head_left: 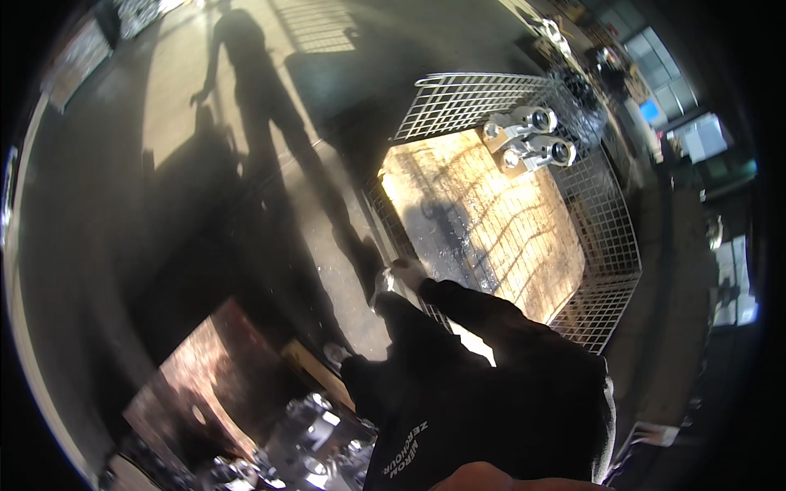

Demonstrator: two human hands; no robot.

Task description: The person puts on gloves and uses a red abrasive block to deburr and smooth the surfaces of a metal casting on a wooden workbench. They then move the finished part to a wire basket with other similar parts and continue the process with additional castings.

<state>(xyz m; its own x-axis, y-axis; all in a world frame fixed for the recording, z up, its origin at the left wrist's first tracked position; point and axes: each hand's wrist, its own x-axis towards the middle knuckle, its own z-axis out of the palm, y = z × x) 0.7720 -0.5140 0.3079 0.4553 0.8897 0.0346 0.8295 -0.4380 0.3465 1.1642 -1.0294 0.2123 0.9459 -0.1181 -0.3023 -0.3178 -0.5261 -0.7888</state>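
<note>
My right arm in a black sleeve reaches over the near edge of a wire mesh crate. At its end, my right hand is by the crate's left edge; its fingers are small and blurred, so I cannot tell whether they grip anything. My left hand does not show. Inside the wire mesh crate, silvery metal castings with round bores lie at the far end on a sunlit wooden floor panel. Below my dark trousers are two pale shapes that look like my shoes.
Lower left, a brown board lies beside several shiny metal parts. Grey concrete floor with long shadows stretches left of the crate. Behind the crate's far corner sits a dark plastic-wrapped bundle; a cluttered work area runs along the right.
</note>
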